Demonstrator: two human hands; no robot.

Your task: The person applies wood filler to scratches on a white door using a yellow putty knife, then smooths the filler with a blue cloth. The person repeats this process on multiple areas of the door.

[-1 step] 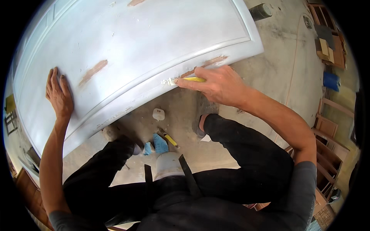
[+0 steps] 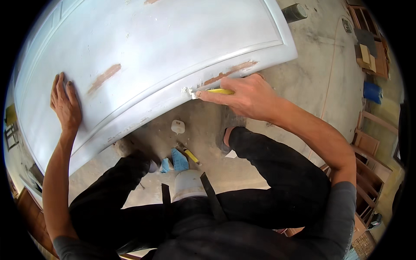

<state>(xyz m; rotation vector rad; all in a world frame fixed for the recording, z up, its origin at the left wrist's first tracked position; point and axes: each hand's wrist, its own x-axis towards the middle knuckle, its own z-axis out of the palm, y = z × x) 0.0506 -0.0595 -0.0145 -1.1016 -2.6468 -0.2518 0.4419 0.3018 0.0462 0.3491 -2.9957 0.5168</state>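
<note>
Short dark-grey sleeves [image 2: 341, 203], black trousers [image 2: 281, 171], two narrow dark straps [image 2: 211, 197].

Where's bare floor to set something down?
Floor beyond the right hand, between white panel and blue container. Crowded: floor below the panel's near edge, with white case, blue sheets, yellow-black tool.

Under the left fingers [image 2: 61, 90], the white panel [image 2: 173, 34] is smooth with a satin gloss; the brown patch [image 2: 104, 79] near them looks matt and rough. Between the right fingers [image 2: 214, 97], the yellow handle [image 2: 223, 91] looks plastic; white crumbs [image 2: 186, 90] past their tips look chalky.
</note>
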